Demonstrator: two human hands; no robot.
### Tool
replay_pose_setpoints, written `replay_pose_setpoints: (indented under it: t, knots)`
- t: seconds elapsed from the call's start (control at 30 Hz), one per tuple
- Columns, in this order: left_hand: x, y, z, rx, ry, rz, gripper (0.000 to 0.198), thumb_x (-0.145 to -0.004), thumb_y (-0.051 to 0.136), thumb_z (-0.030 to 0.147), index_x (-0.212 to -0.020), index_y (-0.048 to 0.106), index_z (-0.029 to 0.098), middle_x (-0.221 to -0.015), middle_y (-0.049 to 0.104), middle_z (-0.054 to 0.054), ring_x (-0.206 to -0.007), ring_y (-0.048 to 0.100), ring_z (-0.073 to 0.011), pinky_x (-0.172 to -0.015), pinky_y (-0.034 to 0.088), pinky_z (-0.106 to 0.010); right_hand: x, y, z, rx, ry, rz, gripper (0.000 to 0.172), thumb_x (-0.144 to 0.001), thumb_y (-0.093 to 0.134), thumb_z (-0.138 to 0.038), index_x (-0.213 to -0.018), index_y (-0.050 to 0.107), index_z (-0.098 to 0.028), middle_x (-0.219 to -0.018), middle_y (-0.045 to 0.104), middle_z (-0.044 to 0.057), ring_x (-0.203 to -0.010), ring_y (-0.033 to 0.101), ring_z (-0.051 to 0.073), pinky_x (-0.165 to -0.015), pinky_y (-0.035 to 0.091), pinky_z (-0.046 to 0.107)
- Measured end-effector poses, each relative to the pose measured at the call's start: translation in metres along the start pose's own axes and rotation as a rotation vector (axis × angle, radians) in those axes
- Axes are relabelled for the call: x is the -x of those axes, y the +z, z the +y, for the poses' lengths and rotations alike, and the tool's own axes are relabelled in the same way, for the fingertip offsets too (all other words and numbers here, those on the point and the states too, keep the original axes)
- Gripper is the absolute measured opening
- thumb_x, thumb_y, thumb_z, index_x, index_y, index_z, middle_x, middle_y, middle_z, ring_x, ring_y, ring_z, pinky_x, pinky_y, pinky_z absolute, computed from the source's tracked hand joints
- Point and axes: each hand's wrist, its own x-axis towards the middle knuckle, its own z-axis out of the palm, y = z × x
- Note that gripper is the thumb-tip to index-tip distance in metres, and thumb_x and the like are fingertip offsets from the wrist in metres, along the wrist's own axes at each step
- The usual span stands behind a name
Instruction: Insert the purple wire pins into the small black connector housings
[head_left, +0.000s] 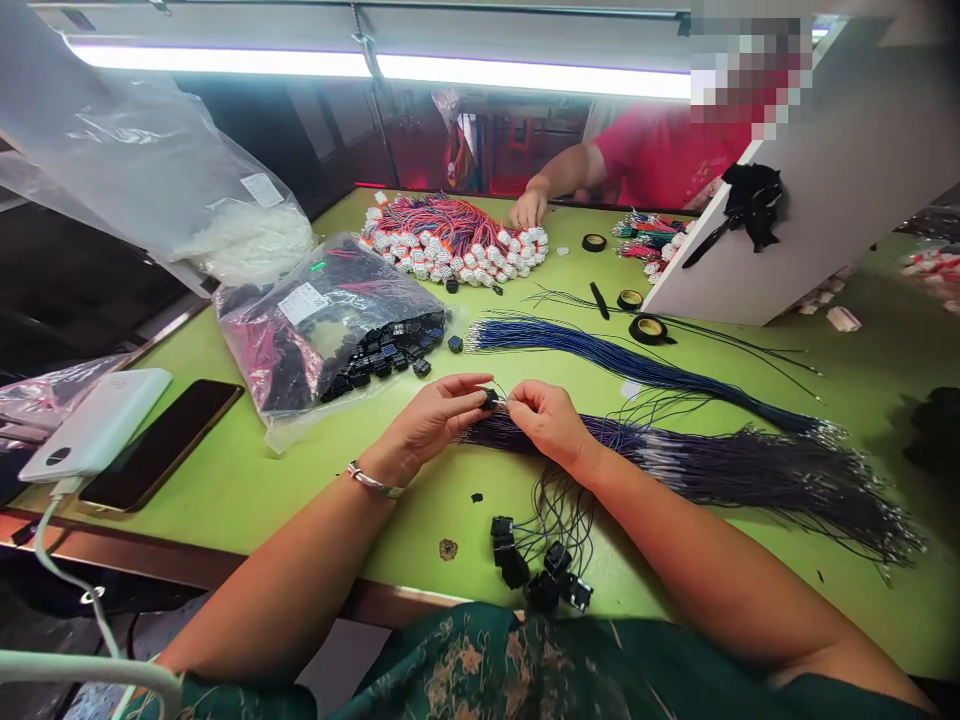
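My left hand [439, 412] is closed around a small black connector housing [490, 400], held between thumb and fingers above the green table. Close beside it, my right hand [551, 415] pinches a thin dark wire [504, 396] whose end is at the housing; whether it sits inside cannot be made out. Beneath both hands runs a bundle of dark purple wires [697, 470] with metal terminals at its ends. Several black connectors with wires attached [556, 560] lie near the table's front edge, below my right forearm.
A clear plastic bag [300, 350] spills black connectors to the left. A blue wire bundle [570, 345], black tape rolls [649, 329] and white-connector harnesses [450, 245] lie farther back. A phone [161, 445] and power bank [97, 425] sit left. Opposite, a co-worker's hand [530, 205] touches the harnesses.
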Motion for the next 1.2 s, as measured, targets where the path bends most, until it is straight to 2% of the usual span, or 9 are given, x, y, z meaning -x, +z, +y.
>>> replay_pose_setpoints:
  t: [0.07,0.2,0.3,0.43,0.53,0.77,0.97,1.2]
  knots:
    - [0.0011,-0.0001,0.0020,-0.043,-0.004,-0.031,0.037,-0.064,0.081,0.014,-0.100,0.074,0.015,-0.089,0.074,-0.007,-0.080,0.067,-0.0125,-0.081,0.051,-0.023,0.0002,0.0001,0.0006,0.006,-0.009,0.008,0.015,-0.072,0.050,-0.028,-0.060,0.050,-0.018,-0.053,0.042,-0.004,-0.051,0.034,0.009,-0.050,0.028,0.024]
    - [0.0011,-0.0014,0.0003,-0.179,0.057,-0.067,0.030,-0.062,0.082,0.018,-0.091,0.076,0.012,-0.089,0.075,-0.010,-0.079,0.067,-0.0159,-0.079,0.050,-0.027,0.0000,-0.0002,0.0026,0.014,-0.008,0.011,0.015,-0.072,0.051,-0.028,-0.061,0.051,-0.018,-0.053,0.043,-0.004,-0.051,0.035,0.009,-0.050,0.028,0.024]
    - [0.0005,-0.0023,-0.0033,-0.251,0.147,-0.036,0.034,-0.061,0.083,0.019,-0.093,0.076,0.015,-0.090,0.075,-0.009,-0.078,0.066,-0.0172,-0.076,0.049,-0.028,-0.0005,-0.0006,0.0036,0.012,0.001,0.007,0.015,-0.072,0.050,-0.028,-0.061,0.052,-0.018,-0.053,0.044,-0.004,-0.052,0.036,0.010,-0.051,0.029,0.024]
    - [0.0010,-0.0012,-0.0053,-0.302,0.177,0.011,0.037,-0.059,0.083,0.019,-0.095,0.075,0.015,-0.083,0.074,-0.007,-0.071,0.065,-0.0160,-0.070,0.050,-0.028,-0.0020,-0.0011,0.0046,0.034,0.015,0.008,0.014,-0.071,0.050,-0.027,-0.061,0.053,-0.018,-0.053,0.044,-0.004,-0.052,0.036,0.010,-0.050,0.028,0.024]
    - [0.0022,0.0011,-0.0047,-0.278,0.177,-0.002,0.038,-0.060,0.083,0.018,-0.097,0.075,0.015,-0.083,0.075,-0.006,-0.073,0.067,-0.0154,-0.073,0.051,-0.027,-0.0031,-0.0011,0.0067,0.049,0.019,0.015,0.013,-0.071,0.050,-0.027,-0.062,0.054,-0.018,-0.053,0.045,-0.003,-0.052,0.036,0.010,-0.050,0.028,0.024]
    - [0.0008,0.0022,-0.0029,0.015,0.010,0.006,0.029,-0.061,0.083,0.018,-0.089,0.076,0.014,-0.088,0.076,-0.008,-0.080,0.071,-0.0177,-0.088,0.053,-0.031,-0.0018,-0.0022,0.0073,0.065,0.004,0.030,0.012,-0.071,0.049,-0.025,-0.062,0.053,-0.018,-0.053,0.045,-0.004,-0.051,0.036,0.010,-0.050,0.028,0.024]
    - [-0.0016,0.0019,-0.0024,0.031,-0.016,0.046,0.026,-0.061,0.083,0.012,-0.085,0.075,0.011,-0.085,0.075,-0.008,-0.077,0.071,-0.0155,-0.084,0.056,-0.026,-0.0019,-0.0015,0.0064,0.039,0.015,0.040,0.012,-0.070,0.050,-0.025,-0.061,0.053,-0.018,-0.053,0.046,-0.003,-0.051,0.037,0.010,-0.050,0.030,0.024]
    - [-0.0025,0.0019,-0.0035,0.036,-0.018,0.073,0.023,-0.058,0.083,0.008,-0.079,0.072,0.010,-0.080,0.074,-0.007,-0.076,0.072,-0.0171,-0.083,0.056,-0.028,-0.0035,-0.0013,0.0076,-0.016,0.071,0.054,0.011,-0.067,0.051,-0.025,-0.061,0.054,-0.017,-0.053,0.047,-0.003,-0.051,0.037,0.010,-0.050,0.030,0.024]
